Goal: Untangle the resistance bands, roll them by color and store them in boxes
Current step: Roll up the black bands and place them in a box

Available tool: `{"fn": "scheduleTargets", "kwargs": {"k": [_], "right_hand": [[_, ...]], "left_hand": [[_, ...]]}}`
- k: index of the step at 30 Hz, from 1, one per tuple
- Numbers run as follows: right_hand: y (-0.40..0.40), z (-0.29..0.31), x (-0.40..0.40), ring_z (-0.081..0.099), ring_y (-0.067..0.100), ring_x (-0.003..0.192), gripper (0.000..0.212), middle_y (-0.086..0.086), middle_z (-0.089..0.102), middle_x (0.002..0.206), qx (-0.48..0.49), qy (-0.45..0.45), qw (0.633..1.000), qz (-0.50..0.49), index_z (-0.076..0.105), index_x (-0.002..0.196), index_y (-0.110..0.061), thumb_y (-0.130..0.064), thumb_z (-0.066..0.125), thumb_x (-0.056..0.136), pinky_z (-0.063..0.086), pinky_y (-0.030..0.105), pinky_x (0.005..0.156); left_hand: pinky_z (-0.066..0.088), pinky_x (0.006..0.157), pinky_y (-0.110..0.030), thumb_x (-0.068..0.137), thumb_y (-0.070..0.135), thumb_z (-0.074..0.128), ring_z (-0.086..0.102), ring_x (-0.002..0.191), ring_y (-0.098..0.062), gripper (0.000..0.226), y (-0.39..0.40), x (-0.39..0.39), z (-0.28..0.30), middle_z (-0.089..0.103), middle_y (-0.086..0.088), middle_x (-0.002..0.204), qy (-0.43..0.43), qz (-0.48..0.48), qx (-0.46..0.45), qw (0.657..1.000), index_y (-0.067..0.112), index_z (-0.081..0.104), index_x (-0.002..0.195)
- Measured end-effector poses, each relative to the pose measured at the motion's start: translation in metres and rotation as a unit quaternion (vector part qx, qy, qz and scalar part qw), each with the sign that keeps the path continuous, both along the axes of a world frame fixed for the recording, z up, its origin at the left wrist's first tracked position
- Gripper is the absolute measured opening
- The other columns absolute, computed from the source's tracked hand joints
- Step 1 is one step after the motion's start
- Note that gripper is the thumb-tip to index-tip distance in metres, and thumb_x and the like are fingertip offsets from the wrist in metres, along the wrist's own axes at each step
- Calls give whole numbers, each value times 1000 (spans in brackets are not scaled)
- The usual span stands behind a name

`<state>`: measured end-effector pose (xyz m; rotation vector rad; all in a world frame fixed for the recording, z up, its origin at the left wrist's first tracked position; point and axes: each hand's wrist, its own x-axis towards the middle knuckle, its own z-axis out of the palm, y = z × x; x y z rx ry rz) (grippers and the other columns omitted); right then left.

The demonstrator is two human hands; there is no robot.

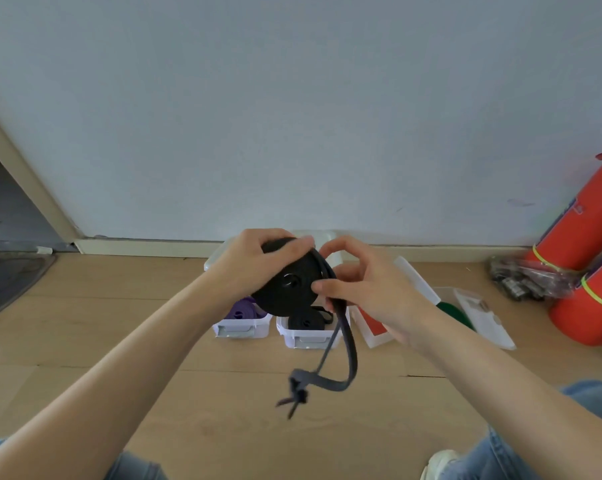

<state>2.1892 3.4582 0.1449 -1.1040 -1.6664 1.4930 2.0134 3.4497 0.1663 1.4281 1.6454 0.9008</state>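
A black resistance band (287, 289) is wound into a thick roll and held in the air above the boxes. My left hand (254, 263) grips the roll over its top edge. My right hand (358, 289) pinches the band's loose end where it leaves the roll; the tail (348, 355) hangs down in a loop that ends in a knot. On the floor below, a white box (242, 329) holds purple rolled bands (240, 308). To its right, a second white box (308, 337) holds a black roll (306, 322).
Further right lie white boxes or lids holding something red (372, 323) and something green (457, 315). Two red fire extinguishers (583, 258) and a bag of dark items (524, 280) stand at the right wall. A grey mat (5, 282) lies left. My jeans-clad knees frame the wooden floor.
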Motion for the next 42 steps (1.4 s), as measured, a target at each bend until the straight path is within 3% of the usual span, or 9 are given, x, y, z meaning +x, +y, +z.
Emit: {"fn": "scheduleTargets", "kwargs": {"k": [8,12,20,25,29,31,35,40,42], "right_hand": [[5,5,6,70,24,72,8,7,73,86,-11,94,995,-31,69,89,-16,-11,66,84,54,24,65],[6,4,7,68,18,72,9,0,70,83,19,69,996,-49,70,88,-19,-12,66,85,53,26,67],[2,5,1,49,11,53,7,4,62,81,-25,108,994,4,62,87,-16,-15,67,83,39,18,47],[3,4,-1,68,19,77,5,4,72,79,-11,132,991,-16,63,88,-12,-11,64,84,56,25,73],[2,1,-2,70,25,79,7,12,72,83,14,104,992,-72,63,91,-6,-8,65,84,58,35,79],[2,0,-2,70,22,75,6,6,72,77,53,59,992,-97,64,89,-9,-9,67,83,57,33,76],[5,0,1,70,18,73,6,3,74,75,88,17,991,-101,66,85,-12,-14,70,81,56,29,72],[6,6,1,71,23,66,11,10,73,72,57,43,996,-50,63,90,-7,-16,66,85,56,28,60],[4,5,-1,71,22,66,13,8,73,71,60,45,996,-57,61,89,-6,-16,66,85,55,28,62]], "left_hand": [[52,58,-17,78,39,65,68,71,-11,27,-3,-10,4,73,-3,81,-118,-44,-15,992,14,73,86],[52,57,-15,76,36,67,68,68,-10,22,-2,-10,3,73,-1,76,-137,-33,0,990,15,73,81],[54,65,-21,81,29,65,67,75,-14,19,0,-9,4,73,-7,87,-129,-46,38,990,13,73,89],[54,64,-20,81,26,67,66,73,-14,18,0,-5,3,73,-9,85,-145,-6,56,988,10,73,88],[55,76,-32,79,31,71,67,80,-25,16,0,4,-3,73,-9,85,-154,27,40,987,15,72,85],[46,94,-49,69,42,75,62,96,-44,34,-4,8,-6,70,-17,97,-172,8,-29,985,16,71,91],[32,101,-59,60,40,81,55,110,-48,45,-8,9,-6,66,-23,107,-209,22,-72,975,13,71,95],[59,74,-31,60,31,74,69,81,-25,40,0,-2,-2,73,-13,87,-270,37,-75,959,5,69,91],[58,71,-28,62,29,73,69,73,-20,38,0,-3,-2,73,-13,87,-291,41,-75,953,4,69,90]]}}
